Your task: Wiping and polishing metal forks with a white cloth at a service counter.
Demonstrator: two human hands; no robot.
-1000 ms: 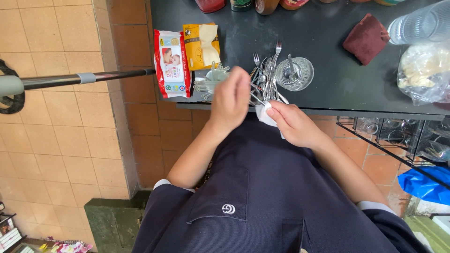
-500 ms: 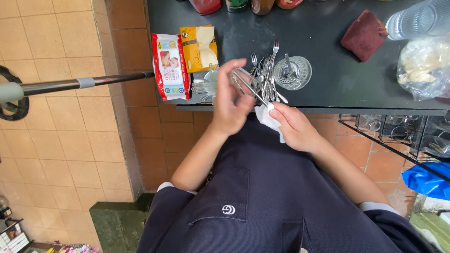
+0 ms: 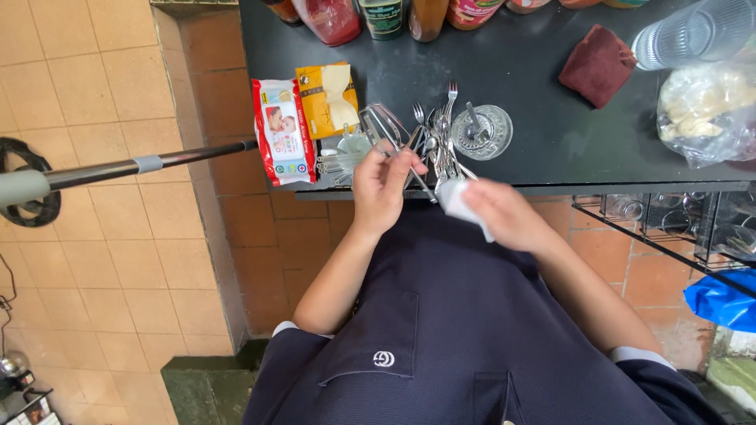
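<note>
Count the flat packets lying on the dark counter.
2. A red-and-white packet lies at the counter's left front edge; a yellow packet lies just right of it, touching. Others may be hidden outside the frame.

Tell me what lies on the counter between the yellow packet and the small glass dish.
In the head view, a heap of forks and spoons lies between the yellow packet and the glass dish, on the black counter.

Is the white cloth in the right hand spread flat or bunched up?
Bunched up. The white cloth is crumpled in the right hand, a corner hanging, beside the cutlery gripped by the left hand.
</note>
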